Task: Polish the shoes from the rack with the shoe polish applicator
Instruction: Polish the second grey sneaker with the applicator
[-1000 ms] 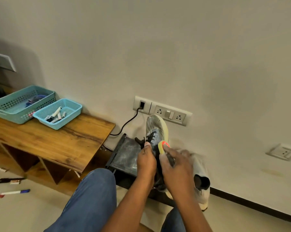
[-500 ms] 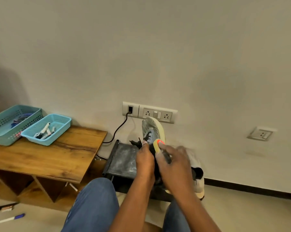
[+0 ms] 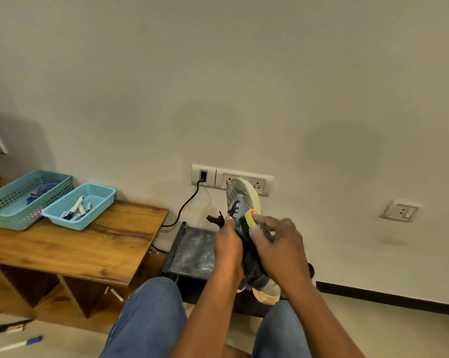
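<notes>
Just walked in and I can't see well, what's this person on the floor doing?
A seated person is polishing a grey sneaker with a pale yellow sole. The left hand grips the shoe toe-up by its laces, while the right hand presses a small yellow-and-orange polish applicator against its side, above a dusty black rack.

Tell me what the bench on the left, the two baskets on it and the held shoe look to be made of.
Bench: wood or wood-look laminate, semi-gloss, with visible grain.
Baskets: turquoise plastic, by their perforated moulded walls.
Shoe: grey upper, probably knit or synthetic textile, matte and mottled; the pale yellowish sole looks like rubber or foam. Blur leaves the weave unclear.
</notes>
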